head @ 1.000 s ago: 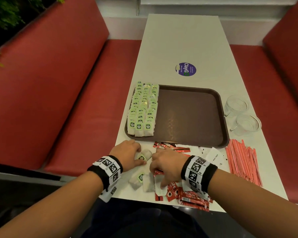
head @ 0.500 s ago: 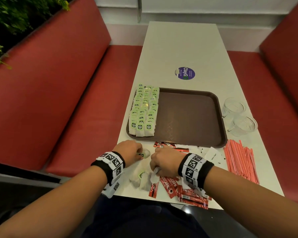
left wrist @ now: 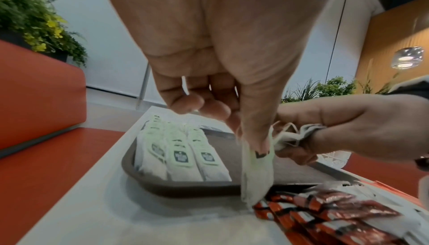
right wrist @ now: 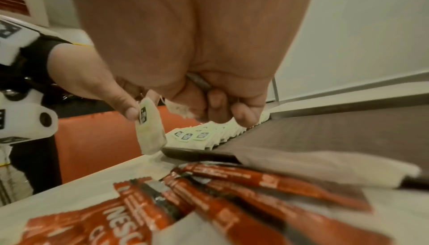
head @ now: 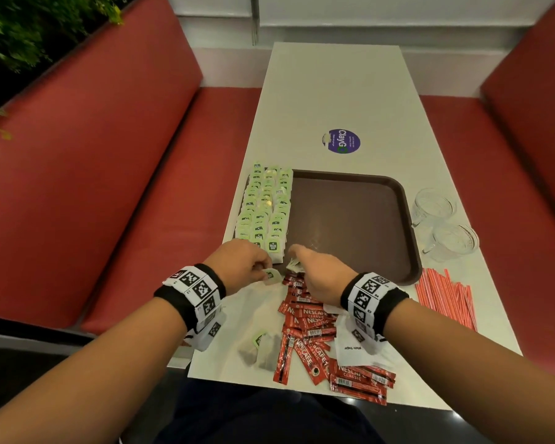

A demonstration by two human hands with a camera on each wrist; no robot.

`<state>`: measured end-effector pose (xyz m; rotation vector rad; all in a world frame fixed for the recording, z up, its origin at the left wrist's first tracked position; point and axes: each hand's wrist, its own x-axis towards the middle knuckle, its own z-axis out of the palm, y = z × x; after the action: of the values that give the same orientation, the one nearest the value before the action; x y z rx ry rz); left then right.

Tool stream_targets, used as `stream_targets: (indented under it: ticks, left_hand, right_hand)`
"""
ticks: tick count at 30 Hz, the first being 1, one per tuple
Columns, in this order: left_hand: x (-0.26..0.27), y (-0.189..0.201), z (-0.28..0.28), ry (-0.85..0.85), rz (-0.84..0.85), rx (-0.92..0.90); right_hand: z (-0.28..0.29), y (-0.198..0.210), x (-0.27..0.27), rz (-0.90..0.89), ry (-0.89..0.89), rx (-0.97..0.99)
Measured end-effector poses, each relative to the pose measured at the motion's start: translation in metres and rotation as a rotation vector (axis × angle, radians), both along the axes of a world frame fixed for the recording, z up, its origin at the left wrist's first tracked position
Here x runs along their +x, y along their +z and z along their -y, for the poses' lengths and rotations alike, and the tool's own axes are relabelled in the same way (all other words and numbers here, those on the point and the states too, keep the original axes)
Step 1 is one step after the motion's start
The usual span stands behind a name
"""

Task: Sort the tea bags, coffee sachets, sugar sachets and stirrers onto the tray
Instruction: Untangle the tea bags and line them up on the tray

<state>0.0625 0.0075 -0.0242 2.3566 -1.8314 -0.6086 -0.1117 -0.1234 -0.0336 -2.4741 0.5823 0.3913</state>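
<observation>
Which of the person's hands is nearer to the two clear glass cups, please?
The right hand, at the tray's near edge, lies closer to the glass cups; the left hand is farther, by the tea bag rows.

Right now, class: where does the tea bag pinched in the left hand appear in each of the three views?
Head: tea bag centre-left, beside the left hand.
Left wrist: lower centre, hanging.
Right wrist: left of centre.
Shared landmark: brown tray.
</observation>
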Motion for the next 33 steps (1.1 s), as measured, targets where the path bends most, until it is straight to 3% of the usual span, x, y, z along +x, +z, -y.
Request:
stream_targets:
  ticks: [3,9,13,17,21,26,33]
  left_hand:
    - [-0.002,0.003,0.007,-0.069,0.024,0.005]
    - [-0.005,0.01,0.018,-0.12,-0.009,-0.106]
    - [-0.003,0.016,0.023,-0.09,-0.08,-0.236]
    - [0.002,0.014,0.027,-0.013,-0.084,-0.247]
    - [0.01,0.008,0.032,0.164,-0.083,-0.128]
    - [0.016,-0.008,0.042,0.149,-0.114,0.114]
    - [0.017,-0.028,0.057,0.244,-0.068,0.072]
  right_hand:
    - [0.008,-0.001,0.003,0.053,-0.04,0.003]
    - [0.012,-0.002,0.009,0.227,0.045,-0.036]
    - [0.017,-0.005,0.016,0.249,0.027,-0.113]
    - [0.023,-0.012,0.022,0.28,0.0,-0.138]
    - [0.026,-0.015,0.02,0.335,-0.082,0.01]
    - [0.032,-0.015,0.018,0.264,-0.208,0.108]
    - [0.039,-0.017,0.016,0.255,-0.195,0.019]
